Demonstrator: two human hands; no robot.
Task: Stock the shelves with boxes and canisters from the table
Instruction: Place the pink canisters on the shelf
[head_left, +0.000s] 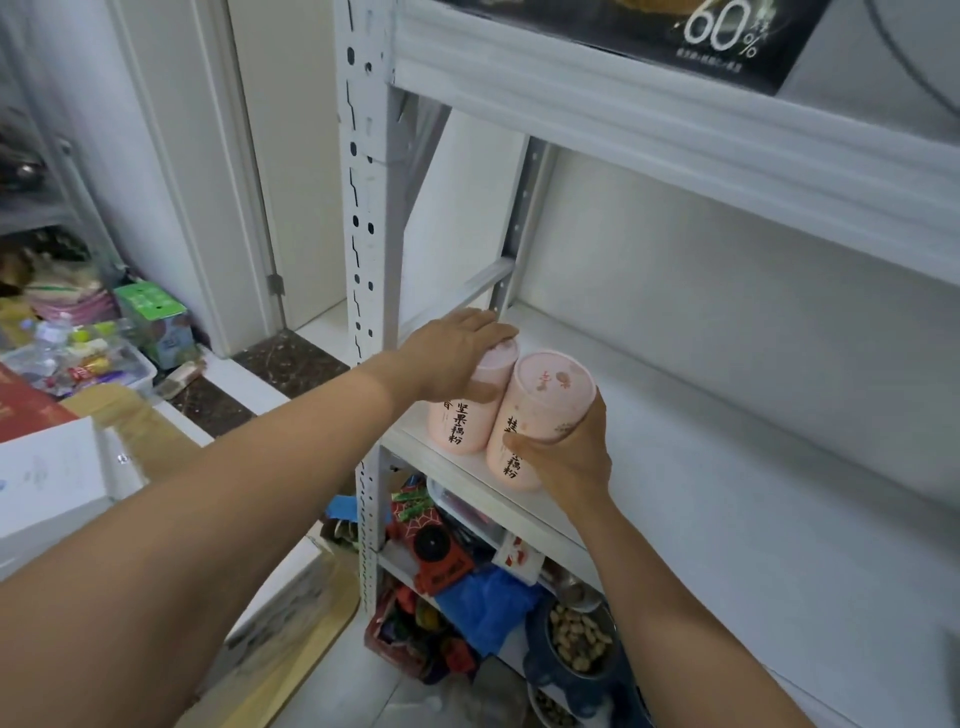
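Two pink cylindrical canisters with black lettering stood side by side, touching, at the near left corner of a white metal shelf (727, 467). The left hand (457, 353) lay over the lid of the left canister (462, 423), fingers curled across the top and thumb pressed to its side, grasping it. The right hand (571, 457) clasped the right canister (545, 395) around its body from the near side. A black printed box (701, 36) sat on the shelf above.

Home storage corner, pantry-like. White boltless steel rack (363, 208) beside interior door frame (244, 218); bowl of dry kibble (576, 642) and red toy (439, 558) low down; tray of wrapped snacks (78, 361) at left.
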